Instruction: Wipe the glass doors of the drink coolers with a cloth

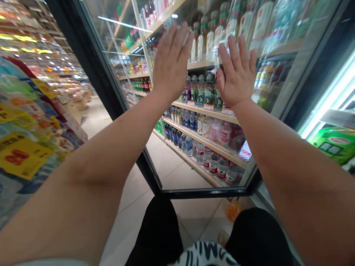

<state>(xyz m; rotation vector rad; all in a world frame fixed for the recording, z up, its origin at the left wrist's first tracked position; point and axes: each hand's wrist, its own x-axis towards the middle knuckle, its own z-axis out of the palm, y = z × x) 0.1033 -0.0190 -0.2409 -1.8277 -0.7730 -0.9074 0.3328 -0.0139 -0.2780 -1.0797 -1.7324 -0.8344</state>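
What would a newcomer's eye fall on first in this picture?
The raised, open left hand and right hand catch the eye first, spread at the centre before a glass door. Behind the glass stand rows of bottles. At the far left, a yellow sign stands out.

Glossy glass door (177, 173), matt black frame (202, 193) — shiny plastic bottles (213, 164), smooth floor tiles (130, 210).

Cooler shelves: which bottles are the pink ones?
The pink bottles on the shelf below the dark green bottles beside the right hand. The shelf beneath holds clear water bottles with red labels.
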